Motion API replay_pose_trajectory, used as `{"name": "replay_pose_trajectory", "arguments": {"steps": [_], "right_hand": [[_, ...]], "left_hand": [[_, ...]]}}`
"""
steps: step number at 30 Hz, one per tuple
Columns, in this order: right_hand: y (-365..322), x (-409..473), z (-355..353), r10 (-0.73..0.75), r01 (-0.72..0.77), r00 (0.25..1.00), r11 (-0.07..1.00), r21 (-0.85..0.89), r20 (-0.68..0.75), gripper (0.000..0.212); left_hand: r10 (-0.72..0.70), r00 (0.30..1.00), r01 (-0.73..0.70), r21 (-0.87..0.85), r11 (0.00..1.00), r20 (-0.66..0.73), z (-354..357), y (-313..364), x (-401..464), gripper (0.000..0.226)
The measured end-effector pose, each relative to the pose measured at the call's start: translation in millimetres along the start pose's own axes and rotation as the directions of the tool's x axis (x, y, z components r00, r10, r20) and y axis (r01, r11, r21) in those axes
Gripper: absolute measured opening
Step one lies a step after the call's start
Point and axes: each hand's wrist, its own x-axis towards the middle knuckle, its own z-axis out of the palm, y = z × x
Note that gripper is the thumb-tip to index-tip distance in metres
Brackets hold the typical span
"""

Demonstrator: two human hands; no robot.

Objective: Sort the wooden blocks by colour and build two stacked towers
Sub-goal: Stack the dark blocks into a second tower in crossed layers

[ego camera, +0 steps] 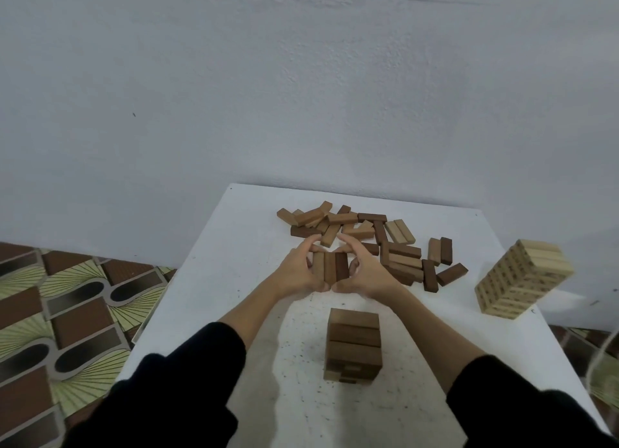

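Head view: three brown blocks [330, 267] lie side by side just beyond the brown tower [353, 343], squeezed between left hand [299, 268] and right hand [365, 270], fingers curled round them; light, rigid, smooth wood, so press the outer faces evenly; loose pile [368, 240] farther back on the worktop [234, 246].

- Reaching forward with both forearms bare, dark sleeves [187, 380] pushed up near the elbows.
- Curling the left hand [298, 266] inward, fingers and thumb clamping from the left.
- Mirroring with the right hand [363, 268], thumbs nearly meeting below.
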Motion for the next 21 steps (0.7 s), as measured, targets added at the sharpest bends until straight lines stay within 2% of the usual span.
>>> {"name": "replay_pose_trajectory", "arguments": {"steps": [5, 10, 21], "right_hand": [[-39, -21, -24, -0.147, 0.143, 0.986, 0.988, -0.052, -0.081, 0.094], [-59, -65, -25, -0.215, 0.205, 0.971, 0.974, -0.094, -0.109, 0.090], [-35, -132, 4, -0.069, 0.056, 0.992, 0.991, -0.120, -0.108, 0.088]], "left_hand": [[0.154, 0.986, -0.157, -0.043, 0.987, -0.060, -20, 34, -14, 0.104], [0.213, 0.976, -0.215, -0.047, 0.976, -0.047, -22, 61, -52, 0.107], [0.206, 0.977, -0.206, -0.001, 0.979, 0.048, 15, 46, -108, 0.105]]}}
